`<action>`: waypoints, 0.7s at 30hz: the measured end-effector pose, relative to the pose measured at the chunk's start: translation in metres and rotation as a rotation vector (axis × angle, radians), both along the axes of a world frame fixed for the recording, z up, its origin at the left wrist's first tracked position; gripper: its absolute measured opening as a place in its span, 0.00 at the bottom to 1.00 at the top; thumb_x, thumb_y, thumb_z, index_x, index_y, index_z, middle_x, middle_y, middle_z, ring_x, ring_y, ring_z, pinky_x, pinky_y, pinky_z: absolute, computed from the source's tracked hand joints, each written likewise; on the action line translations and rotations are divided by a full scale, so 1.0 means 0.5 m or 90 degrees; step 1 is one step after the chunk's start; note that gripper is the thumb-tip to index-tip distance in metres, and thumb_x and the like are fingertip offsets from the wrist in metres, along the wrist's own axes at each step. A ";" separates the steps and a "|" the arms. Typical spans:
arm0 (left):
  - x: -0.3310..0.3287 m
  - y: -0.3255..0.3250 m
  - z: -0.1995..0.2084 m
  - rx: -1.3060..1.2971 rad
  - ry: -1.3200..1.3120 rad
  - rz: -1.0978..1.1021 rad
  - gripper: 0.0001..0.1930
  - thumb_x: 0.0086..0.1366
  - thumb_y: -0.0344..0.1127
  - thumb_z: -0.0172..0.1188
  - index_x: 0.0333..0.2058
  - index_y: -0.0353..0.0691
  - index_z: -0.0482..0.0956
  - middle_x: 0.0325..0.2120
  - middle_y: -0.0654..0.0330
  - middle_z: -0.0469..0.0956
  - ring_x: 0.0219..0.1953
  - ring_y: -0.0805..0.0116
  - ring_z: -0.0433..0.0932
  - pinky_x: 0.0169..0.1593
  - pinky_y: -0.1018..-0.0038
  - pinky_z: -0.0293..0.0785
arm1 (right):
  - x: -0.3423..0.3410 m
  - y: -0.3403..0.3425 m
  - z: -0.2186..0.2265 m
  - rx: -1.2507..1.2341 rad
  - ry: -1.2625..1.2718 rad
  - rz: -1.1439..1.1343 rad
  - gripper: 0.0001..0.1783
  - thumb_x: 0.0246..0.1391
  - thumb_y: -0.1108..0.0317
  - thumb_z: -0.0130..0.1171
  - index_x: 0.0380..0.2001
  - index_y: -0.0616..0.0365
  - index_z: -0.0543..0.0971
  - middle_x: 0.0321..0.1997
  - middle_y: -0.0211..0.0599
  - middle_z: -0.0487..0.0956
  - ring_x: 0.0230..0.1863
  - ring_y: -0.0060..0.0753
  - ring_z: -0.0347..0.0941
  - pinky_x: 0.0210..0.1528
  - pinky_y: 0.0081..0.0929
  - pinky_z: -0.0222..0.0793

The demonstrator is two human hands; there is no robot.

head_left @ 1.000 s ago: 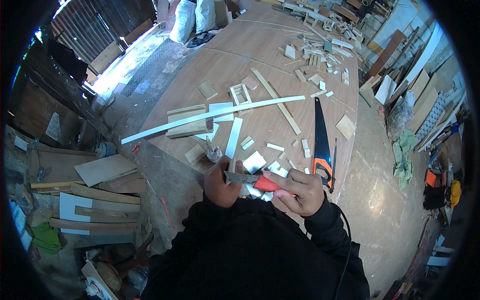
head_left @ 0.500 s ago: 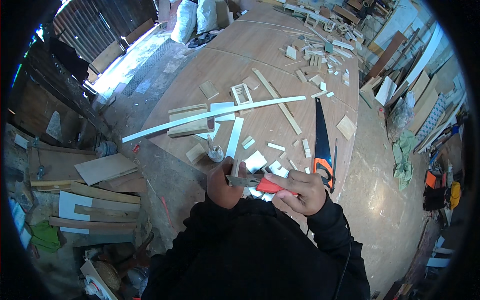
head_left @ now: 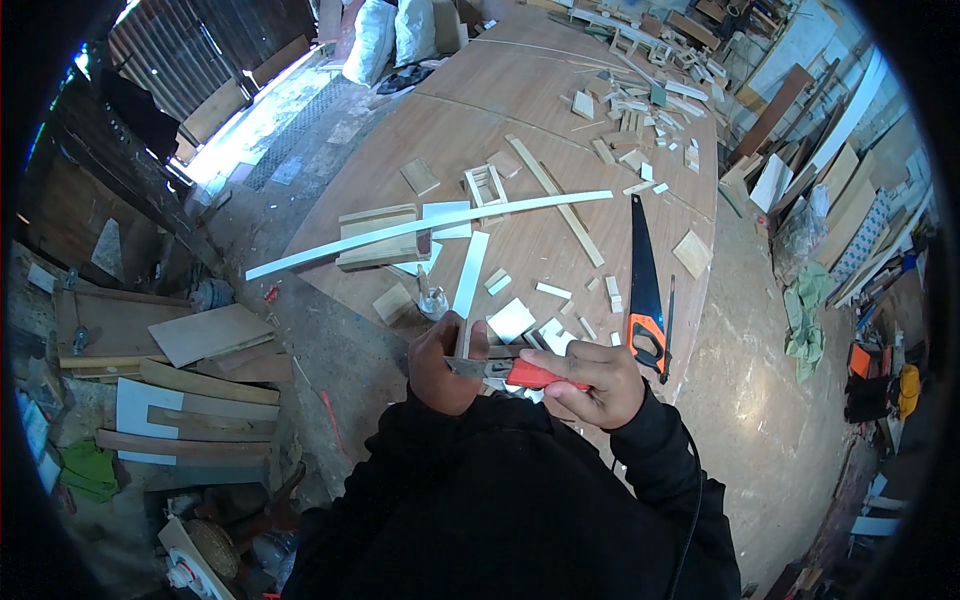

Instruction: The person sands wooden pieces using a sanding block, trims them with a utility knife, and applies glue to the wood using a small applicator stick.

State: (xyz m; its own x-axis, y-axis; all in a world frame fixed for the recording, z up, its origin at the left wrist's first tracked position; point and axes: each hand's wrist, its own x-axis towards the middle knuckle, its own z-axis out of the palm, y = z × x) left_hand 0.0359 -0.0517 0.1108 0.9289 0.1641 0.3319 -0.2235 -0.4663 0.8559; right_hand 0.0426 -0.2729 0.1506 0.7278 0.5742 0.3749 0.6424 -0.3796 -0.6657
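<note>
My right hand [head_left: 605, 385] is closed around the red handle of a utility knife [head_left: 540, 375], its grey blade pointing left. The blade lies across the near end of a small wood piece [head_left: 464, 342] that my left hand [head_left: 438, 372] grips between thumb and fingers. Most of that piece is hidden by the hand and blade. Just beyond my left hand are a clear bottle-like object [head_left: 432, 303] and a white strip [head_left: 471, 275]. Several white and wooden offcuts [head_left: 511, 320] lie on the table past the knife.
A handsaw [head_left: 645, 280] with an orange and black handle lies to the right on the table [head_left: 590, 225]. A long white strip [head_left: 430, 232] crosses a wooden box-like piece [head_left: 370, 250]. Wood scraps [head_left: 630, 115] are heaped at the far right. Boards [head_left: 215, 335] stand low on the left.
Both hands have shifted slightly to the left, and the knife blade sits a little lower and farther left against the wood piece. The things on the table have stayed put.
</note>
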 end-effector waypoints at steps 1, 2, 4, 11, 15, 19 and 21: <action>-0.002 0.002 0.001 0.001 0.002 0.000 0.11 0.64 0.34 0.60 0.25 0.36 0.70 0.15 0.50 0.71 0.20 0.49 0.75 0.26 0.64 0.68 | -0.001 0.005 0.001 0.010 -0.002 -0.002 0.21 0.55 0.56 0.62 0.52 0.45 0.80 0.16 0.32 0.70 0.13 0.30 0.64 0.18 0.26 0.57; -0.004 0.003 -0.002 0.002 0.003 -0.002 0.11 0.64 0.34 0.60 0.25 0.36 0.70 0.15 0.50 0.71 0.20 0.49 0.75 0.26 0.64 0.68 | -0.003 0.009 0.000 0.011 -0.001 -0.003 0.21 0.55 0.56 0.62 0.52 0.45 0.80 0.16 0.32 0.70 0.13 0.30 0.64 0.18 0.26 0.57; -0.003 0.005 -0.008 -0.005 -0.005 0.029 0.11 0.63 0.33 0.60 0.25 0.36 0.70 0.15 0.50 0.72 0.19 0.49 0.75 0.25 0.64 0.68 | -0.002 0.015 0.001 -0.024 -0.035 -0.024 0.21 0.55 0.55 0.62 0.52 0.45 0.81 0.16 0.31 0.70 0.13 0.29 0.64 0.18 0.27 0.57; -0.022 -0.004 -0.037 0.153 -0.202 0.039 0.09 0.61 0.29 0.60 0.24 0.36 0.70 0.19 0.51 0.74 0.20 0.52 0.76 0.26 0.67 0.69 | 0.044 0.002 -0.079 -0.169 -0.149 -0.250 0.18 0.54 0.60 0.63 0.48 0.51 0.82 0.21 0.41 0.76 0.18 0.38 0.72 0.20 0.29 0.64; -0.027 -0.007 0.028 -0.177 0.029 -0.010 0.10 0.63 0.28 0.57 0.22 0.37 0.70 0.14 0.62 0.69 0.17 0.74 0.65 0.23 0.73 0.61 | 0.061 -0.033 0.011 0.075 -0.073 -0.263 0.18 0.57 0.65 0.58 0.50 0.58 0.79 0.23 0.43 0.77 0.22 0.37 0.74 0.26 0.28 0.66; -0.025 0.014 0.010 -0.192 0.060 -0.024 0.10 0.63 0.30 0.57 0.23 0.36 0.70 0.14 0.60 0.68 0.17 0.72 0.65 0.23 0.73 0.61 | 0.008 -0.018 0.078 0.126 -0.056 -0.151 0.20 0.57 0.68 0.56 0.53 0.60 0.77 0.20 0.40 0.73 0.20 0.32 0.69 0.26 0.28 0.64; -0.025 0.018 0.009 -0.165 0.064 -0.021 0.11 0.63 0.31 0.58 0.23 0.35 0.70 0.14 0.58 0.69 0.16 0.70 0.66 0.23 0.72 0.62 | -0.021 -0.005 0.085 0.060 -0.023 -0.090 0.20 0.56 0.66 0.57 0.53 0.56 0.78 0.18 0.38 0.72 0.18 0.33 0.67 0.24 0.28 0.62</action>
State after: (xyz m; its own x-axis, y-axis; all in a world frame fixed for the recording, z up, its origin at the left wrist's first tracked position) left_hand 0.0235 -0.0428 0.1153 0.9613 0.2003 0.1891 -0.1433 -0.2226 0.9643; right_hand 0.0323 -0.2753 0.1933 0.7842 0.4278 0.4495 0.6109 -0.4056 -0.6799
